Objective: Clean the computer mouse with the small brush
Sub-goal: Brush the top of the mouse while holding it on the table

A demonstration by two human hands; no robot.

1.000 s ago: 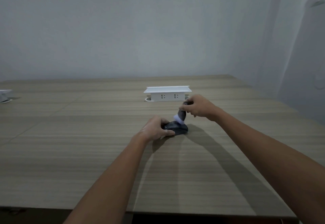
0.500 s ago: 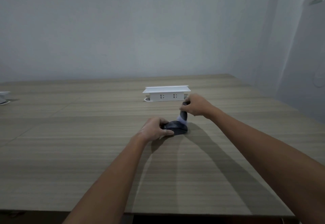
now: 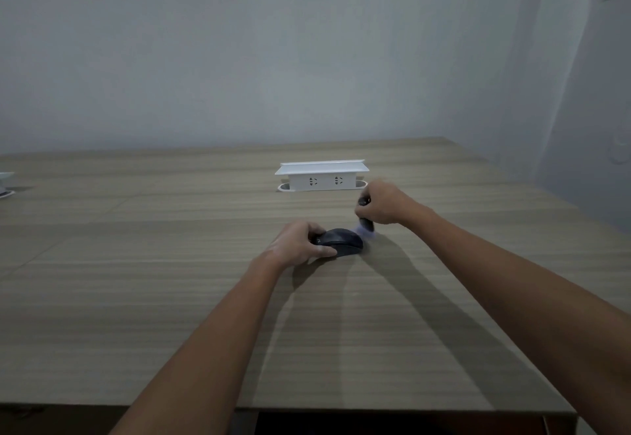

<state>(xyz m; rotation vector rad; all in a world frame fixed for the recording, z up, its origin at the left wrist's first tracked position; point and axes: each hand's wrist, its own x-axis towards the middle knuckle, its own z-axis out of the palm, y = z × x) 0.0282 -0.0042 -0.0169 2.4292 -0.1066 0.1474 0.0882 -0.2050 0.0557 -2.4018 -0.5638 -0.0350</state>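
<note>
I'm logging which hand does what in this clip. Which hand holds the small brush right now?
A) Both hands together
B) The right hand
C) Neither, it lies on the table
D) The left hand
B: the right hand grips the dark handle of the small brush, with its pale bristles at the far right edge of the computer mouse, while the left hand steadies the mouse on the table.

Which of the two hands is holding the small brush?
The right hand grips the small dark brush; the left hand steadies the black computer mouse.
</note>
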